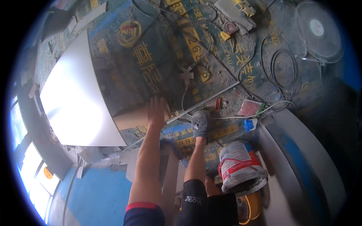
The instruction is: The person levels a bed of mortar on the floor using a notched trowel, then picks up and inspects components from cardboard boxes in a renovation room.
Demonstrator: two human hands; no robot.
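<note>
My left hand reaches down to the floor, its fingers stretched out and slightly blurred. It lies over a tan, flat piece, whose kind I cannot make out. To the left is a large glossy white panel, bright with reflected light. A long metal ruler runs from beside the hand up to the right. My foot in a grey clog stands just right of the hand, close to the ruler. My right hand does not show.
Dusty green printed floor covering carries loose cables and a power socket. At right are a fan, a small red-filled bag and a white-red bucket. A small red object lies by the ruler.
</note>
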